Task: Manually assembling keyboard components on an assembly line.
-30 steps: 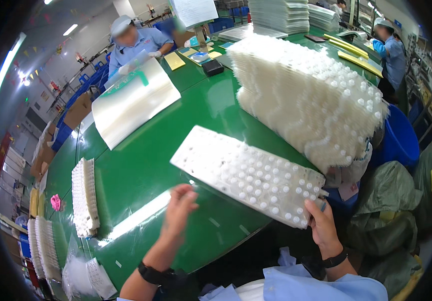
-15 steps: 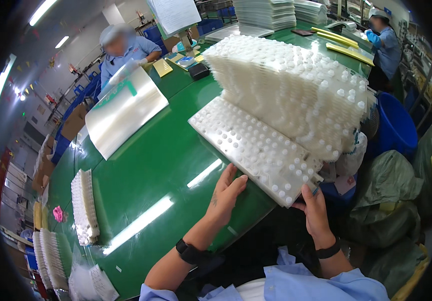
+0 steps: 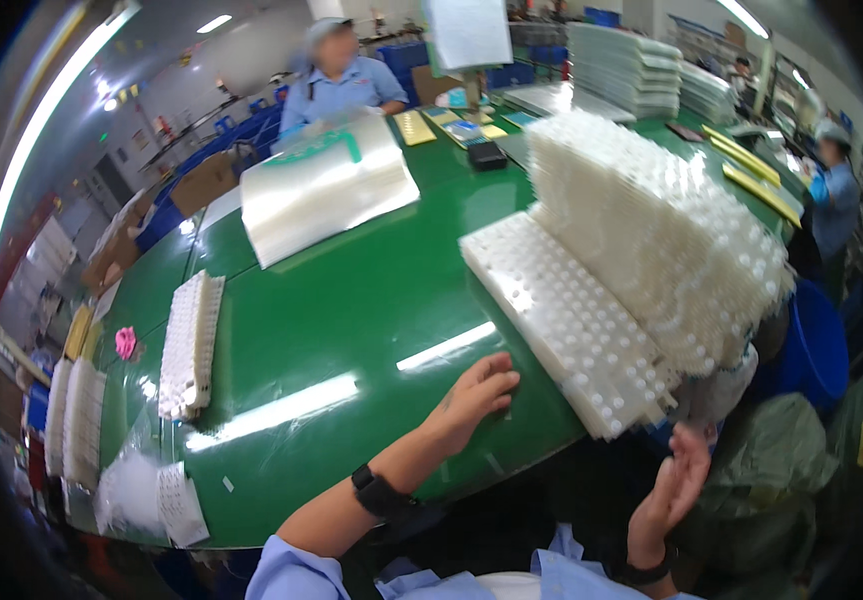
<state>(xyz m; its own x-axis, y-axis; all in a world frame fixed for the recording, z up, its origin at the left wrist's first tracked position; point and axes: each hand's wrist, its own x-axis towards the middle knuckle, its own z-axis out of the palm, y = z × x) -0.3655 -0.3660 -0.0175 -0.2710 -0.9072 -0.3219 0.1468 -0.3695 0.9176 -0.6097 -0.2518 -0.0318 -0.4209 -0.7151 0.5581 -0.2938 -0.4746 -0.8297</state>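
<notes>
A white plastic tray [image 3: 566,320] with rows of small round cups lies flat at the right of the green table [image 3: 351,310], against the foot of a tall leaning stack of the same trays [image 3: 661,230]. My left hand [image 3: 476,392] rests open on the table just left of that tray, not touching it. My right hand [image 3: 673,482] hangs open off the table's edge, below the tray's near corner, holding nothing.
A person in a blue shirt [image 3: 336,80] sits at the far side behind a clear plastic bag [image 3: 326,185]. A narrow white tray stack [image 3: 189,342] stands at the left, more trays and bags lie at the near left, a blue bin [image 3: 816,345] stands right.
Both hands carried the tray to the right and set it down against the big stack, then let go. The hands have drawn back toward me and are now empty.
</notes>
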